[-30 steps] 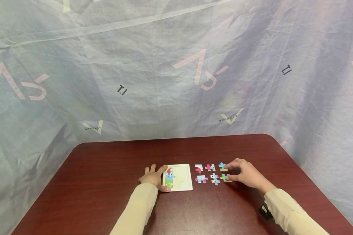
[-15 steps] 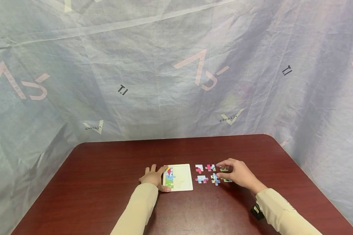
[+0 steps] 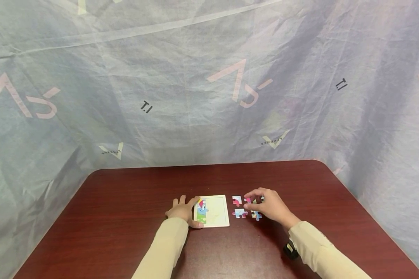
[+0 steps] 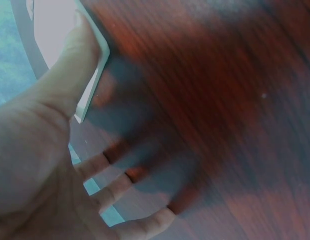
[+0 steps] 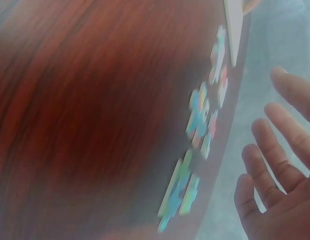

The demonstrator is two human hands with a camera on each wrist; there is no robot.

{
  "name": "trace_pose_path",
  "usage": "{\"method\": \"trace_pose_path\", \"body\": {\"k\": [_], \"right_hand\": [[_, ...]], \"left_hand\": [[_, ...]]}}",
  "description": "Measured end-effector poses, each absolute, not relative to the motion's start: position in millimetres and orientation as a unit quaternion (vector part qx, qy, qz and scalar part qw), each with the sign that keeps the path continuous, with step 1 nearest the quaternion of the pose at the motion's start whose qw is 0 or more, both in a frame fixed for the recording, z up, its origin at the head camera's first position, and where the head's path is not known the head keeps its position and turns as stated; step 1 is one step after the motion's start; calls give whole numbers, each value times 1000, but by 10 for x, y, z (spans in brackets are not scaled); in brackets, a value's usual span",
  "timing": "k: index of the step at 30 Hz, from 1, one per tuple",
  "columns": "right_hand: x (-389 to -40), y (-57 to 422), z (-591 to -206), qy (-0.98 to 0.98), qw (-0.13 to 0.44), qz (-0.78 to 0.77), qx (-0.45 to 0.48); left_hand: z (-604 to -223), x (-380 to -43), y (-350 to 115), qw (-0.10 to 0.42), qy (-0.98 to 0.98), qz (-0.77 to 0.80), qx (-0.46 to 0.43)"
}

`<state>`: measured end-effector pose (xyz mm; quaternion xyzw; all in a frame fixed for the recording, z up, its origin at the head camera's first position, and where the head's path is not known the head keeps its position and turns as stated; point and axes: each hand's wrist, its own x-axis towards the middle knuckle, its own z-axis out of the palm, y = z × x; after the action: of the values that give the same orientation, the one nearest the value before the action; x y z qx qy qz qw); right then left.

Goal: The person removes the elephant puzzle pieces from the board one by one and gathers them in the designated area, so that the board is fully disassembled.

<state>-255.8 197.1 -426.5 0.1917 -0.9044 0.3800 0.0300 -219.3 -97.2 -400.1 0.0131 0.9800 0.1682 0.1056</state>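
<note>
A white-framed puzzle board (image 3: 219, 213) lies flat on the table, with a strip of picture pieces (image 3: 201, 214) along its left side. My left hand (image 3: 180, 211) rests spread at the board's left edge; in the left wrist view the thumb lies over the white frame (image 4: 103, 62). Right of the board are several loose jigsaw pieces in two rows, among them a pink-and-white piece (image 3: 237, 200) and a light blue piece (image 3: 239, 213). Over the middle and right pieces hovers my right hand (image 3: 274, 205), partly hiding them. The right wrist view shows its fingers (image 5: 274, 155) loosely bent, holding nothing.
The dark red wooden table (image 3: 136, 197) has rounded far corners. A grey printed cloth (image 3: 181, 116) hangs behind it and along both sides. A black device (image 3: 290, 249) sits at the right wrist.
My right hand has moved left over the loose pieces, from the rightmost ones toward the middle ones. The pieces stay where they were, and my left hand keeps its place on the board.
</note>
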Motion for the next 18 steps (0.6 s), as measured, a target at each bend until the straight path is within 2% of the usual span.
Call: {"method": "trace_pose_path", "body": {"k": [13, 18], "right_hand": [[-2578, 1562, -4241, -900, 24, 395, 181], [-2595, 1409, -4248, -903, 4, 397, 166]], "left_hand": [[-3993, -2188, -971, 109, 980, 168, 14], [-3973, -2183, -972, 110, 980, 168, 14]]}}
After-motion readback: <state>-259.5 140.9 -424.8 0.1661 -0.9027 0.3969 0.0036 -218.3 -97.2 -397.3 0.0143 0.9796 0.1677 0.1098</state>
